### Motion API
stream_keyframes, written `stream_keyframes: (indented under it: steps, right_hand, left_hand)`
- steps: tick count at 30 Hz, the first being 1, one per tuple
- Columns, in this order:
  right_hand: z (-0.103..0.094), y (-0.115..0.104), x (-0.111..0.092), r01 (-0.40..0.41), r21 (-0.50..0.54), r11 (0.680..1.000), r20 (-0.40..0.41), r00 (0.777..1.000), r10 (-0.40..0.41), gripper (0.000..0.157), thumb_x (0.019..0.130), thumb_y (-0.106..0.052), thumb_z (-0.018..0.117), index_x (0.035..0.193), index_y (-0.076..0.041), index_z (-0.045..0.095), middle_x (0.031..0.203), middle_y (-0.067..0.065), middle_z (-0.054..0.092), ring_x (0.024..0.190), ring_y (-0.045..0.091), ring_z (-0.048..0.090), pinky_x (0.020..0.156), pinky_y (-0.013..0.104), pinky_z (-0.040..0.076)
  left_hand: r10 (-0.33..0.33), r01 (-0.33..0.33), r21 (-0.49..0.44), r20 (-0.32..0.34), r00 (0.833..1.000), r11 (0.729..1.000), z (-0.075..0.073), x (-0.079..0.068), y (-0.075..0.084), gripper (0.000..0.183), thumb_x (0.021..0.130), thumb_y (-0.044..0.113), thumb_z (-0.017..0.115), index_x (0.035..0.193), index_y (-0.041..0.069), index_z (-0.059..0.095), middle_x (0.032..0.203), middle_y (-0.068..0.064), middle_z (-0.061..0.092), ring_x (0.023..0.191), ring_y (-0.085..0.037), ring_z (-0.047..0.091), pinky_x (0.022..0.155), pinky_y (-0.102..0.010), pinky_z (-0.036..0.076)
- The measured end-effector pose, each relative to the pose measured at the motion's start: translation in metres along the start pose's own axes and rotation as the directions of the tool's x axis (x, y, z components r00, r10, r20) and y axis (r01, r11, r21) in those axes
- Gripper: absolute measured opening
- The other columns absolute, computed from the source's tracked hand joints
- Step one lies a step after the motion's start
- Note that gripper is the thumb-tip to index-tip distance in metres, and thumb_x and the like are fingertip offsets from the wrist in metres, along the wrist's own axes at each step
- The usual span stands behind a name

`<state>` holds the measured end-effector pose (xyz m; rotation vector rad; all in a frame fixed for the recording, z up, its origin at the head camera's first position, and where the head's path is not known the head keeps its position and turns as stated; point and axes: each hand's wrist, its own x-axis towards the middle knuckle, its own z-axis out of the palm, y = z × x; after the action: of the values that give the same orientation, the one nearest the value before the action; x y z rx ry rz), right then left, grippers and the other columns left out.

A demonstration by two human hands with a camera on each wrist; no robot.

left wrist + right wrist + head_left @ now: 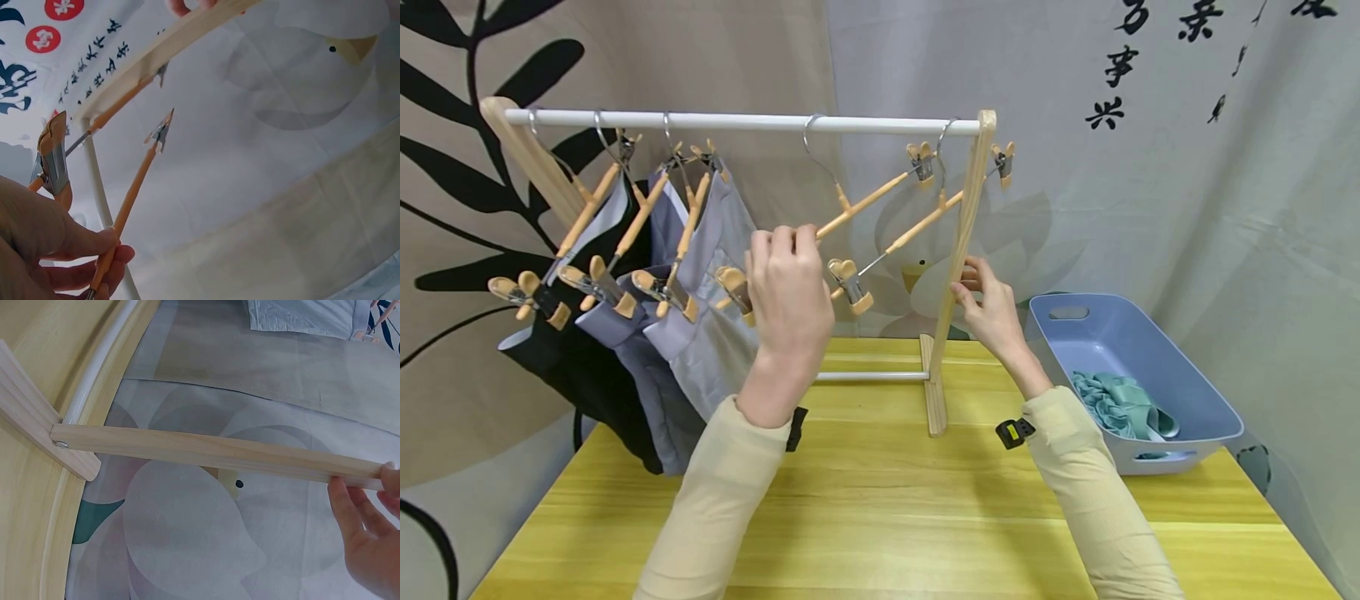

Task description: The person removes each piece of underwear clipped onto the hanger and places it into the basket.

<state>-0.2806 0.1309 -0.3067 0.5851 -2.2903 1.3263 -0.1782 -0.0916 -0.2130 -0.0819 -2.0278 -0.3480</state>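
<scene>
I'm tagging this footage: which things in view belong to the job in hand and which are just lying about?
Likely the job:
hanger in the left hand
rack, held by the right hand
hung garments
other bare hanger
perhaps blue basket, teal cloth

Likely just about:
patterned backdrop
black wrist devices
</scene>
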Motion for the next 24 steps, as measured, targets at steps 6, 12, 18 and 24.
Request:
stream_keyframes:
  steps: [6, 12, 18, 24]
  right_hand:
    - [0.0, 0.001, 0.0, 0.005, -0.001, 1.0, -0.002, 1.0, -0.005, 0.035, 0.095, -0.009, 0.054, 0.13, -0.006, 0.049, 0.115, 0.023, 0.062, 0.107, 0.037, 0.063, 0.085, 0.045, 0.055]
    - [0.0, 0.001, 0.0, 0.002, 0.002, 1.0, -0.002, 1.0, -0.002, 0.035, 0.095, -0.009, 0.055, 0.13, -0.005, 0.049, 0.114, 0.023, 0.063, 0.107, 0.037, 0.063, 0.084, 0.045, 0.055]
    - [0.0, 0.0, 0.0, -0.008, -0.003, 1.0, -0.003, 1.0, 0.008, 0.036, 0.095, -0.009, 0.054, 0.13, -0.004, 0.049, 0.116, 0.023, 0.062, 0.107, 0.038, 0.063, 0.085, 0.046, 0.055]
    - [0.0, 0.0, 0.0, -0.017, -0.003, 1.0, 0.0, 1.0, 0.017, 0.035, 0.095, -0.009, 0.054, 0.13, -0.004, 0.048, 0.116, 0.023, 0.062, 0.107, 0.037, 0.063, 0.085, 0.046, 0.055]
  left_hand:
    - [0.043, -0.042, 0.032, -0.027, 0.999, 0.999, 0.0, -0.002, 0.007, 0.017, 0.081, -0.012, 0.058, 0.094, -0.005, 0.067, 0.086, -0.02, 0.066, 0.083, -0.037, 0.055, 0.071, -0.042, 0.044]
    - [0.076, -0.074, 0.058, -0.043, 0.996, 0.996, 0.003, -0.003, 0.013, 0.013, 0.083, -0.01, 0.058, 0.091, -0.005, 0.066, 0.084, -0.018, 0.066, 0.081, -0.034, 0.054, 0.069, -0.039, 0.043]
    - [0.099, -0.095, 0.072, -0.056, 0.994, 0.993, 0.005, -0.005, 0.016, 0.013, 0.084, -0.008, 0.055, 0.092, -0.004, 0.066, 0.086, -0.017, 0.066, 0.081, -0.034, 0.054, 0.069, -0.039, 0.043]
    - [0.112, -0.108, 0.057, -0.064, 0.992, 0.993, 0.003, -0.006, 0.018, 0.018, 0.083, -0.009, 0.056, 0.096, -0.003, 0.066, 0.096, -0.018, 0.067, 0.088, -0.034, 0.056, 0.071, -0.039, 0.045]
